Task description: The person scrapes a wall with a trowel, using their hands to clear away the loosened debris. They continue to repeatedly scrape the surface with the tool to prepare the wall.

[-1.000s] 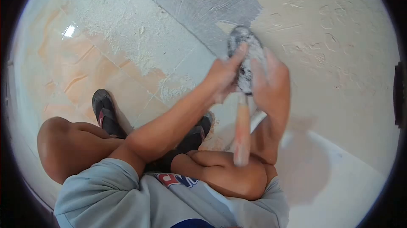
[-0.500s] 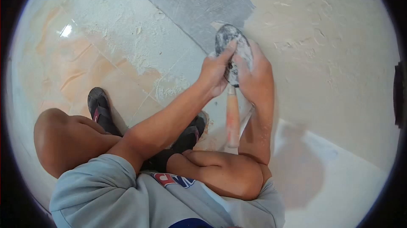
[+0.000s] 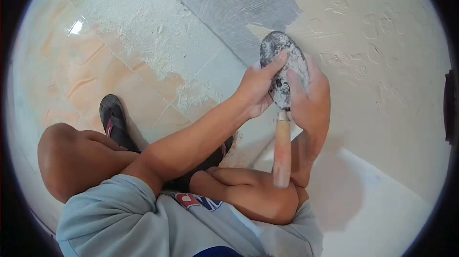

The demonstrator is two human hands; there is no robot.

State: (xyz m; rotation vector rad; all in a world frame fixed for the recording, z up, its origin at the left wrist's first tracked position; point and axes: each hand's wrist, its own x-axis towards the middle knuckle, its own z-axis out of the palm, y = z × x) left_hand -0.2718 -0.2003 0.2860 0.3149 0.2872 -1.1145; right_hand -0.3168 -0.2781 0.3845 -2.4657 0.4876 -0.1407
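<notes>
A trowel (image 3: 282, 41) with a dark, oval blade smeared in white powder is held in both hands in front of me. Its worn wooden handle (image 3: 282, 149) points toward my body and hangs free of either hand. My left hand (image 3: 259, 85) grips the blade's left edge, thumb lying across the face. On the opposite edge my right hand (image 3: 311, 95) is closed, its thumb pressed on the blade too. The fingers of both hands are mostly hidden behind the blade.
Pale powder (image 3: 138, 27) coats the tiled floor (image 3: 105, 70) on the left. Ahead lies a grey patch (image 3: 229, 4) beside a beige, marked surface (image 3: 363, 80). My shoe (image 3: 112, 111) is at lower left. A white area with a shadow (image 3: 342, 195) is at lower right.
Both hands and the trowel have moved to the right and slightly toward my body. The grip on the blade looks much the same.
</notes>
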